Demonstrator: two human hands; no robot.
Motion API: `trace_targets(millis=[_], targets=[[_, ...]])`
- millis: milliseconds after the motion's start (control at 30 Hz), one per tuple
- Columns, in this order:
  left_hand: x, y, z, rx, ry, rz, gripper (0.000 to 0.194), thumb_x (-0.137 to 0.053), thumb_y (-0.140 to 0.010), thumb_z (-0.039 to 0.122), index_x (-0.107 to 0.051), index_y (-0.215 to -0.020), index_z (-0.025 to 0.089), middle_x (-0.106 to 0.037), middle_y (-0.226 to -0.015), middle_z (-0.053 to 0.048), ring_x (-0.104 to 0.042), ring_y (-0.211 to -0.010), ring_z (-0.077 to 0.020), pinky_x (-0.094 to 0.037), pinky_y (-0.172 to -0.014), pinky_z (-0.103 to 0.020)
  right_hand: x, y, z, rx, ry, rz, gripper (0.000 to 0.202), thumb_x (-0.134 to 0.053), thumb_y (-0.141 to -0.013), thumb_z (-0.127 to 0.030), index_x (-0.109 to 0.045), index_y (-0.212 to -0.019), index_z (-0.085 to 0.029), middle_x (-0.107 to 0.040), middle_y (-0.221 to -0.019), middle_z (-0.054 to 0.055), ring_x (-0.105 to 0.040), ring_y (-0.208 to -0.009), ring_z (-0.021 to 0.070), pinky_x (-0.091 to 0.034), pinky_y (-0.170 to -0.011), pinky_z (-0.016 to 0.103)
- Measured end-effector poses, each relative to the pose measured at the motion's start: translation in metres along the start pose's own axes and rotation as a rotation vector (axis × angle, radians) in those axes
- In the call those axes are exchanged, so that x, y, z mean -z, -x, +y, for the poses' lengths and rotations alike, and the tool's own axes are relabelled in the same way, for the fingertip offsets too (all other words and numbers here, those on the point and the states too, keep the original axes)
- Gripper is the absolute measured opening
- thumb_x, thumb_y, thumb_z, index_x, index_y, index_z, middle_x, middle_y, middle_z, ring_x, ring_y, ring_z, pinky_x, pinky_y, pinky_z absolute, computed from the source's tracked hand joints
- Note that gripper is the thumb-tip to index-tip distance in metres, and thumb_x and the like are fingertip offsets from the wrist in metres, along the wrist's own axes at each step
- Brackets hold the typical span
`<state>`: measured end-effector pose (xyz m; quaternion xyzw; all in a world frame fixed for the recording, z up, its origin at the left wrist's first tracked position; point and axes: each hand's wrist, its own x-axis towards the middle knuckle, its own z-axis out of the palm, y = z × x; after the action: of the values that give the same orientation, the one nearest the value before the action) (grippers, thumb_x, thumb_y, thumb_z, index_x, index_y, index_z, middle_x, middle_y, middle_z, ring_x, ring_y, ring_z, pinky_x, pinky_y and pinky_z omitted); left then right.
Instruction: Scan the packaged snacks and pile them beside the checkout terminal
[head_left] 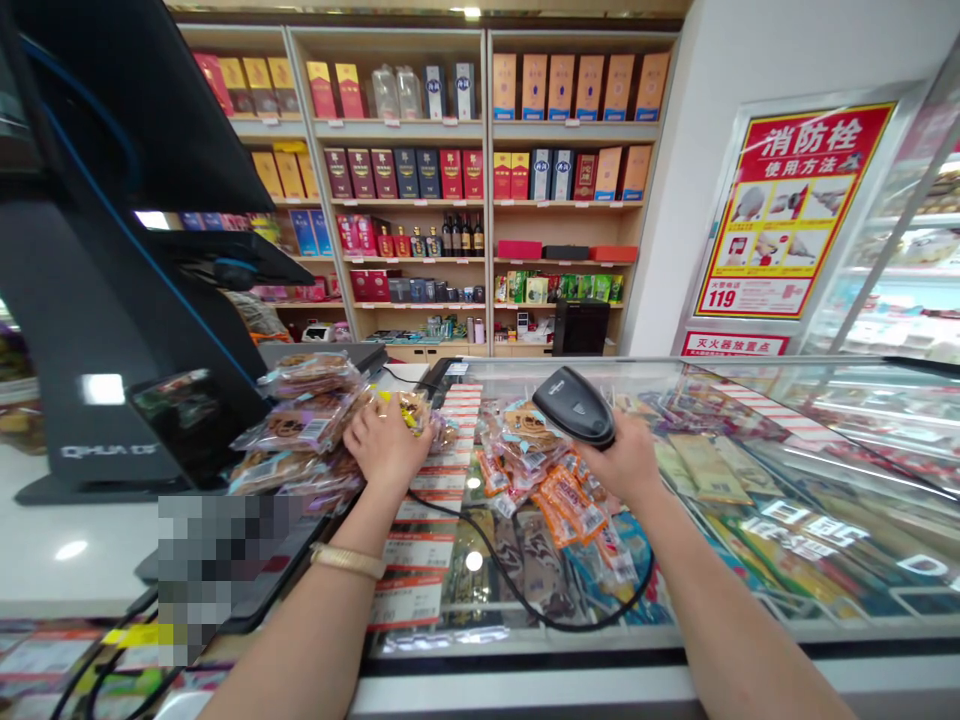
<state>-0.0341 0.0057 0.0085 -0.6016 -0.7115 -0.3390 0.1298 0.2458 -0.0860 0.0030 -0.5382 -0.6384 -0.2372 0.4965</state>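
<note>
My right hand (624,455) is wrapped round the handle of a black barcode scanner (574,405), held over the glass top with its head toward the far side. Its cable (517,600) loops down across the glass. My left hand (386,440) curls over a clear snack packet with yellow print (405,408), beside a pile of packaged snacks (300,420); its fingertips are partly hidden. Below the scanner lie clear packets (525,430) of a brown food and several orange snack packets (570,500).
A glass-topped freezer (750,400) full of packaged goods stretches to the right, with price labels (420,550) along its left edge. On the left stands a black checkout terminal (135,300) on a white counter (45,540). Shelves (390,127) of boxed bottles stand behind.
</note>
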Motion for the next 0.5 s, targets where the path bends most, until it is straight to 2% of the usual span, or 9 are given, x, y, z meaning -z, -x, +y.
trace_targets(millis=[233, 400, 500], targets=[[0.0036, -0.0029, -0.0036, -0.061, -0.035, -0.031, 0.050, -0.060, -0.077, 0.046, -0.064, -0.122, 0.025, -0.056, -0.132, -0.014, -0.045, -0.119, -0.0393, -0.031, -0.097, -0.054, 0.0004, -0.0001, -0.0029, -0.035, -0.013, -0.047, 0.019, -0.057, -0.075, -0.037, -0.066, -0.077, -0.021, -0.069, -0.066, 0.007, -0.066, -0.062, 0.0220, -0.043, -0.056, 0.027], [0.0070, 0.0003, 0.0012, -0.049, 0.026, -0.025, 0.044, -0.061, -0.077, 0.046, -0.068, -0.116, 0.029, -0.059, -0.127, -0.011, -0.047, -0.115, -0.0393, -0.034, -0.094, -0.055, 0.0011, 0.0009, -0.0039, -0.024, -0.024, -0.064, 0.021, -0.058, -0.076, -0.039, -0.067, -0.081, -0.020, -0.071, -0.070, 0.007, -0.066, -0.063, 0.0221, -0.044, -0.057, 0.027], [0.0097, 0.0013, 0.0026, -0.056, 0.109, -0.007, 0.040, -0.058, -0.081, 0.045, -0.069, -0.116, 0.028, -0.061, -0.122, -0.012, -0.049, -0.115, -0.0373, -0.041, -0.090, -0.050, 0.0010, 0.0011, -0.0042, -0.031, -0.027, -0.070, 0.022, -0.059, -0.076, -0.040, -0.067, -0.083, -0.020, -0.071, -0.071, 0.007, -0.067, -0.065, 0.0224, -0.045, -0.058, 0.027]])
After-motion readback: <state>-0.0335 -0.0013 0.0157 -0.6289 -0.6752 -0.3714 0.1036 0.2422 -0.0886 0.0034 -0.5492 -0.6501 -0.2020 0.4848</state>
